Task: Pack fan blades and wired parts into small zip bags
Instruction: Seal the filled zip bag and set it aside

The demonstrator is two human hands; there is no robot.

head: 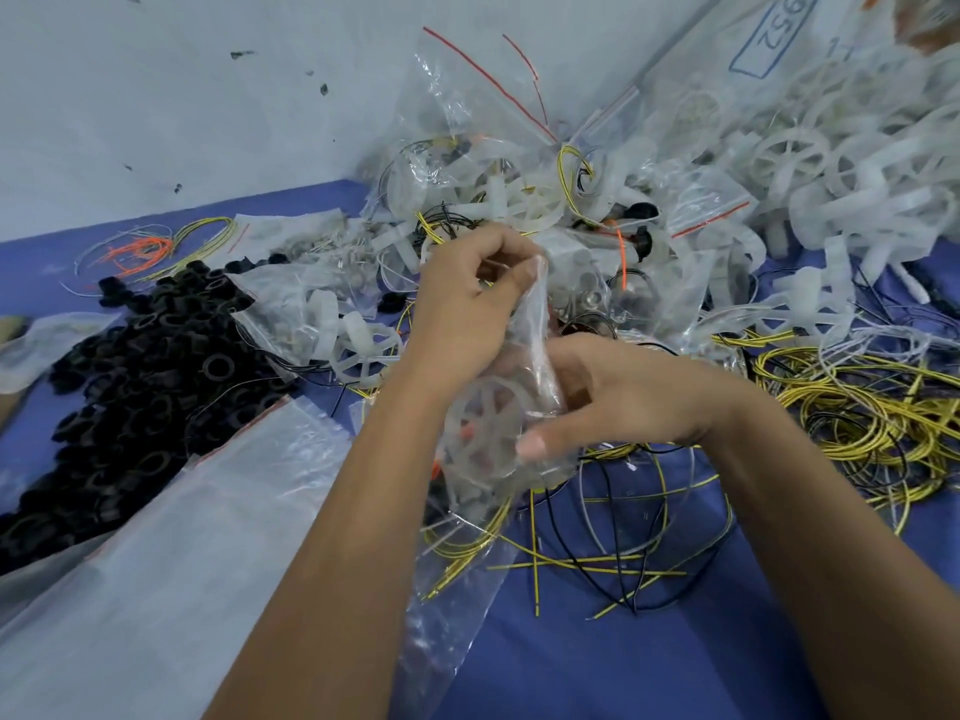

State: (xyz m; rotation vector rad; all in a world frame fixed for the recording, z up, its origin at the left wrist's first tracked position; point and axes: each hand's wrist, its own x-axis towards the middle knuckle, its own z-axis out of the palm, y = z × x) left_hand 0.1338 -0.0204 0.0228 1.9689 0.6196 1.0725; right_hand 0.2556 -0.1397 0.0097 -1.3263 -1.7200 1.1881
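a: zip bag — where is it sitting?
b: it's hanging between both hands above the blue table, long axis running nearly upright, mouth end up and away, a white fan blade showing inside low down.
a: and the hands?
b: left hand is curling closed, pinching the bag's top. right hand is gripping the lower part, thumb pressing the plastic.
a: around it?
b: loose yellow wires lying right, black rings heaped left.

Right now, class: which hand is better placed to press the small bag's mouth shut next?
Probably the left hand: it already pinches the zip bag at its top edge. The right hand grips lower, round the fan blade inside.
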